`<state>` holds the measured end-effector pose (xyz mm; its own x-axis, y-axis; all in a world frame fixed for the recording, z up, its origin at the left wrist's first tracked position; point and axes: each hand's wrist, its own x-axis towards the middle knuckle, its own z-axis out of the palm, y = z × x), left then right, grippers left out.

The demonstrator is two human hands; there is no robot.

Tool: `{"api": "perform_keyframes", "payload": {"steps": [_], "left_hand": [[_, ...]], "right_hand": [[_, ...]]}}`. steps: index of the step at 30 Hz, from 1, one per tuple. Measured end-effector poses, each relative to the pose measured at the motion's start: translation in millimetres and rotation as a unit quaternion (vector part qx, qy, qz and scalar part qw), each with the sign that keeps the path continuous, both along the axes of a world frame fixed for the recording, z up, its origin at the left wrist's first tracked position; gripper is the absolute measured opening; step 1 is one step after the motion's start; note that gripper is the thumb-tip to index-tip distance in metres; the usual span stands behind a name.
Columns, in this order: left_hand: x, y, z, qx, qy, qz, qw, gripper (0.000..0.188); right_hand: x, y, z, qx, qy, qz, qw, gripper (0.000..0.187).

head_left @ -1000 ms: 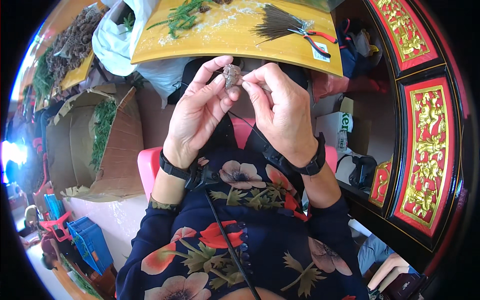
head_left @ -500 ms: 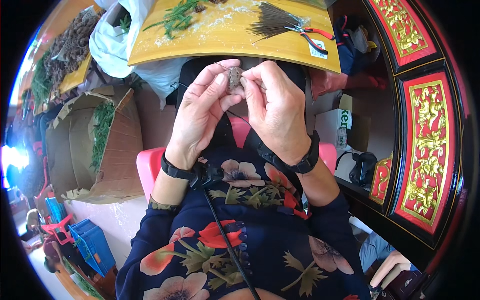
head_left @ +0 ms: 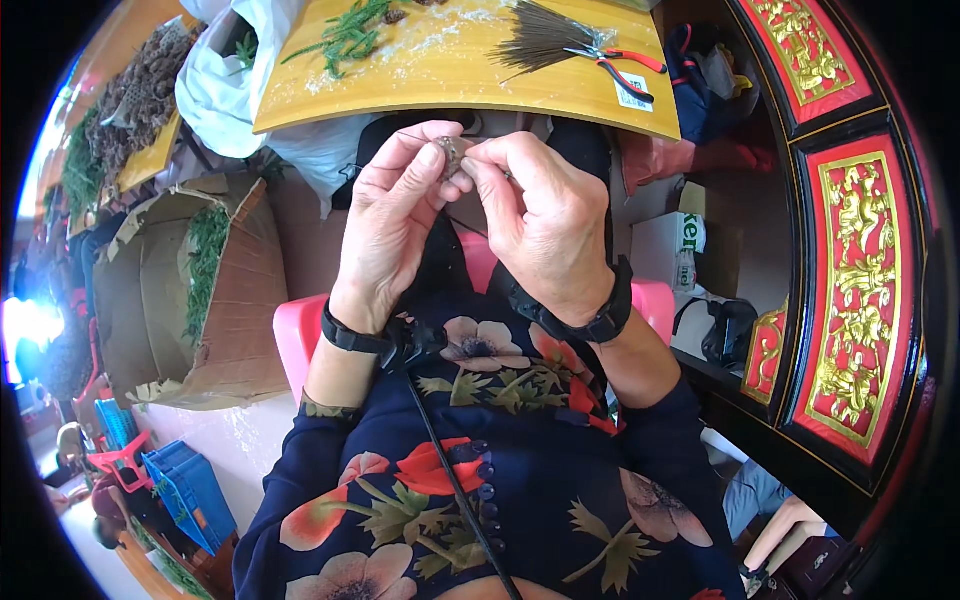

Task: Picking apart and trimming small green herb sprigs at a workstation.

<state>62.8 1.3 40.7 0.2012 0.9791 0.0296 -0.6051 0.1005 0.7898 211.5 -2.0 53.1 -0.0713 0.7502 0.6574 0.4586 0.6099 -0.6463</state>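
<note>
Just off the table's near edge, a small brown pine cone (head_left: 450, 158) is held between the thumb and fingers of my left hand (head_left: 393, 215). My right hand (head_left: 545, 200) is pinched closed against the cone's right side. A thin dark wire shows faintly around the fingers; most of it is hidden. On the wooden table (head_left: 420, 95), beyond my hands, lie a bundle of thin brown wires (head_left: 550, 40) and red-and-black pliers (head_left: 625, 72). A green fir sprig (head_left: 350, 38) rests to the left of the bundle, with small pine cones behind it.
A torn cardboard box (head_left: 190, 290) with greenery stands at left, and a white plastic bag (head_left: 225, 85) hangs by the table. Pine cones (head_left: 150, 85) are heaped farther left. Blue crates (head_left: 190, 495) stand lower left. A carved red-and-gold panel (head_left: 855, 300) borders the right side.
Both hands and the pine cone have shifted slightly left. My right fingers have turned and pressed closer over the cone's right side. The things on the table stay put.
</note>
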Motion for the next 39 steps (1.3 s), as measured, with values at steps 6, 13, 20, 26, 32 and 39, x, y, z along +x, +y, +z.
{"api": "perform_keyframes", "payload": {"steps": [6, 13, 20, 26, 32, 39], "left_hand": [[0, 1, 5, -0.022, -0.022, 0.043, 0.999, 0.025], [-15, 8, -4, 0.027, -0.114, -0.059, 0.991, 0.029], [-14, 7, -3, 0.053, -0.122, -0.100, 0.986, 0.032], [-14, 6, -3, 0.047, -0.124, -0.117, 0.984, 0.032], [-9, 3, -5, 0.020, -0.084, -0.093, 0.992, 0.032], [-13, 6, -9, 0.034, -0.113, -0.120, 0.986, 0.031]], "right_hand": [[-1, 1, 0, 0.027, 0.008, 0.013, 1.000, 0.007], [1, 0, 2, 0.034, 0.026, 0.028, 0.999, 0.007], [4, -2, 5, 0.014, 0.040, 0.028, 0.999, 0.007], [7, -3, 10, -0.001, 0.032, 0.033, 0.999, 0.006], [9, 2, 5, 0.000, 0.033, 0.047, 0.998, 0.006], [16, 8, 6, -0.066, 0.075, 0.119, 0.988, 0.008]]}}
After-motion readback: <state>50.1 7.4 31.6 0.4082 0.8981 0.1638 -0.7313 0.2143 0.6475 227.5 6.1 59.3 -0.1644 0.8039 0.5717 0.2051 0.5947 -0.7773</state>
